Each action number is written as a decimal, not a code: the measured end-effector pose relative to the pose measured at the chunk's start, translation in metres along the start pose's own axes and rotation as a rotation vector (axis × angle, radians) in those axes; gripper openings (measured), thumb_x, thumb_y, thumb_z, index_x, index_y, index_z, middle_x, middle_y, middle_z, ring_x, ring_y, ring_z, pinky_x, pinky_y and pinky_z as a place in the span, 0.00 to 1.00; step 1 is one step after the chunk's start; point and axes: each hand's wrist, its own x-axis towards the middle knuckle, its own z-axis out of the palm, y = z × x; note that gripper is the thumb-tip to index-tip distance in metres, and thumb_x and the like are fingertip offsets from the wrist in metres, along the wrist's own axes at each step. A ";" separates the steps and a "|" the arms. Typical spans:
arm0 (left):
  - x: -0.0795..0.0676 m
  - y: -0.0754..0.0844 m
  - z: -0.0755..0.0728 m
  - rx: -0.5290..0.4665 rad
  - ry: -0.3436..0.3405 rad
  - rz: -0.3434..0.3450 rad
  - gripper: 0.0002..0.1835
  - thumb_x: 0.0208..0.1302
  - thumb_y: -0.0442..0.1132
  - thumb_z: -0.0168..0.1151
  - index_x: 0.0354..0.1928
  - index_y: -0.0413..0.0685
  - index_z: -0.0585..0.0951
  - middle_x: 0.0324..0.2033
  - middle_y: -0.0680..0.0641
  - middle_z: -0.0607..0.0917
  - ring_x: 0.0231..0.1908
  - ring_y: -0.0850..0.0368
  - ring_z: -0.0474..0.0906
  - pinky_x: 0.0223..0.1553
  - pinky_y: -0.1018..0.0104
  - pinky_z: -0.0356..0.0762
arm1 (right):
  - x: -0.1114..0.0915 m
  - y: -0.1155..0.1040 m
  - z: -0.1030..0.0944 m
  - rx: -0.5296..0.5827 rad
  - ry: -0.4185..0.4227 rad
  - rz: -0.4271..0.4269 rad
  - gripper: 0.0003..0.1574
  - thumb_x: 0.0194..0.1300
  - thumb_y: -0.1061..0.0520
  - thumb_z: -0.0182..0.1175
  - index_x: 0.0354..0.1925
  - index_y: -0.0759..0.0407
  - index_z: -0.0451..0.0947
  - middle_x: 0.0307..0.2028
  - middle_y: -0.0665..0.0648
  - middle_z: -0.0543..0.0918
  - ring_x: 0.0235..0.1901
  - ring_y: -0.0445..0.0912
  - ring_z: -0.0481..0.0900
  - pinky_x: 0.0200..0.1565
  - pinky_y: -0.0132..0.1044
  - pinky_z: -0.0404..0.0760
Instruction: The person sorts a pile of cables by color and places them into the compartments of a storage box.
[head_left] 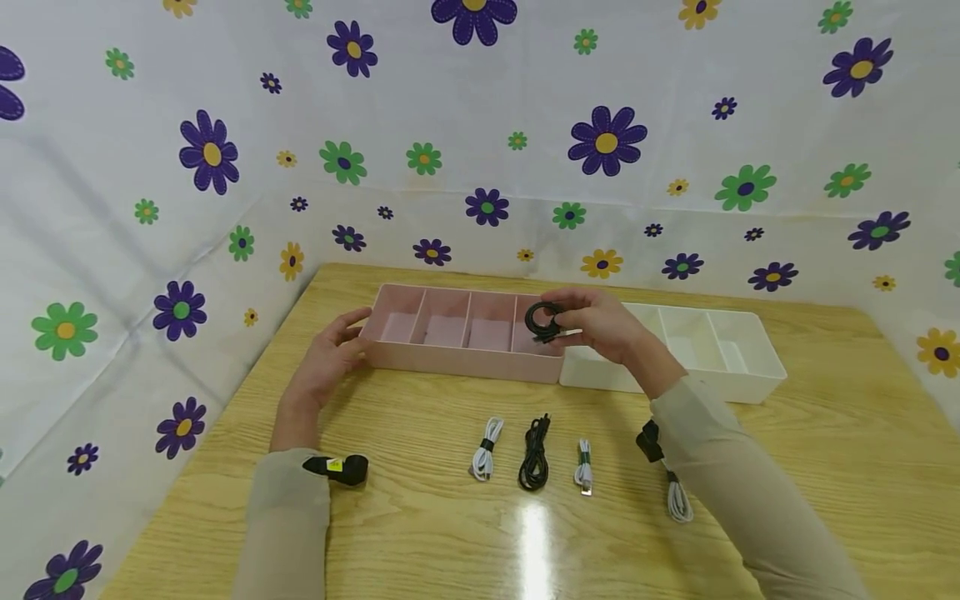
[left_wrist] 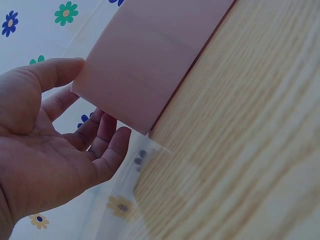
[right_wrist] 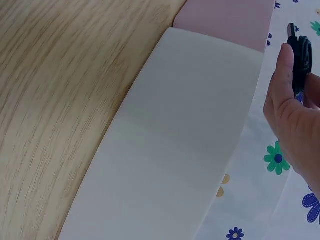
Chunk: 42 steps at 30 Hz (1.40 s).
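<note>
My right hand (head_left: 600,323) pinches a coiled black cable (head_left: 538,321) above the right-end compartment of the pink divided box (head_left: 465,358). In the right wrist view, the metal plug of this black cable (right_wrist: 301,62) sticks up past the fingertips. At the pink box's left end, my left hand (head_left: 324,365) rests with loosely bent fingers. The left wrist view has its thumb (left_wrist: 65,70) at the box's corner and the other fingers along the end wall. A white divided box (head_left: 675,379) adjoins the pink one, partly hidden behind my right hand and forearm.
On the wooden table (head_left: 420,517), nearer me, lie a bundled white cable (head_left: 487,450), a bundled black cable (head_left: 534,454), a smaller white cable (head_left: 584,467) and a pale grey cable (head_left: 678,502) beside my right sleeve. Flowered cloth (head_left: 450,108) hangs behind and at left.
</note>
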 end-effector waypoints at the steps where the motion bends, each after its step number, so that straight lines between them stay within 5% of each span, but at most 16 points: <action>1: 0.000 0.000 0.000 -0.001 0.002 -0.001 0.31 0.76 0.44 0.53 0.77 0.52 0.59 0.72 0.36 0.59 0.69 0.41 0.58 0.68 0.43 0.61 | 0.002 0.000 0.001 0.011 0.009 0.009 0.28 0.73 0.71 0.44 0.70 0.71 0.63 0.63 0.71 0.70 0.46 0.47 0.80 0.43 0.39 0.84; 15: 0.001 -0.001 0.000 -0.034 0.000 -0.007 0.31 0.76 0.41 0.52 0.77 0.53 0.58 0.71 0.35 0.61 0.67 0.41 0.61 0.68 0.43 0.60 | 0.012 0.002 0.018 0.196 0.113 0.143 0.38 0.71 0.72 0.44 0.76 0.64 0.52 0.70 0.69 0.62 0.47 0.49 0.77 0.43 0.32 0.83; 22: 0.002 -0.003 -0.002 -0.029 0.008 -0.017 0.31 0.76 0.41 0.52 0.77 0.53 0.58 0.71 0.36 0.62 0.65 0.42 0.62 0.64 0.47 0.64 | 0.020 0.000 0.034 0.046 0.230 0.120 0.32 0.72 0.69 0.50 0.72 0.68 0.60 0.66 0.71 0.66 0.61 0.62 0.73 0.58 0.50 0.77; 28: 0.001 0.000 0.000 -0.012 0.002 -0.006 0.30 0.77 0.40 0.51 0.77 0.51 0.58 0.70 0.35 0.62 0.65 0.42 0.63 0.61 0.52 0.67 | 0.021 -0.003 0.044 -0.026 0.271 0.129 0.29 0.72 0.69 0.49 0.69 0.70 0.63 0.63 0.71 0.70 0.60 0.63 0.73 0.58 0.53 0.76; 36: 0.002 0.001 0.001 -0.025 0.008 -0.006 0.29 0.77 0.39 0.50 0.76 0.48 0.58 0.69 0.33 0.63 0.62 0.44 0.64 0.59 0.55 0.69 | 0.024 -0.005 0.045 0.063 0.239 0.177 0.29 0.73 0.70 0.47 0.71 0.67 0.62 0.63 0.70 0.70 0.60 0.63 0.73 0.57 0.51 0.77; 42: 0.003 -0.001 0.001 -0.022 0.014 -0.007 0.29 0.77 0.39 0.49 0.76 0.49 0.59 0.68 0.33 0.63 0.60 0.45 0.65 0.59 0.54 0.70 | 0.027 0.000 0.043 0.217 0.230 0.210 0.24 0.78 0.57 0.48 0.66 0.66 0.66 0.48 0.61 0.75 0.54 0.56 0.77 0.53 0.46 0.81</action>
